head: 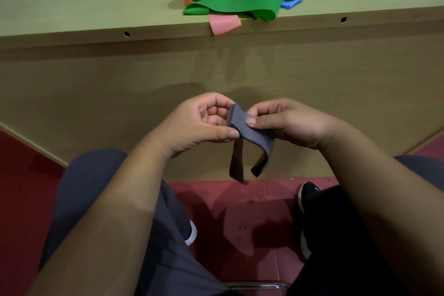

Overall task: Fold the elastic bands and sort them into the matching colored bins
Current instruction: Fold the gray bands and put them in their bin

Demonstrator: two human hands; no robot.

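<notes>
Grey folded band [249,132] pinched between left hand [199,125] and right hand [283,122].

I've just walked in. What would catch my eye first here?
Probably the two hands in the middle: the left hand and right hand pinch a partly folded grey band, its ends hanging down. Next, the bright heap of green, pink and blue bands on the table beyond, with one pink band drooping over the edge.
</notes>
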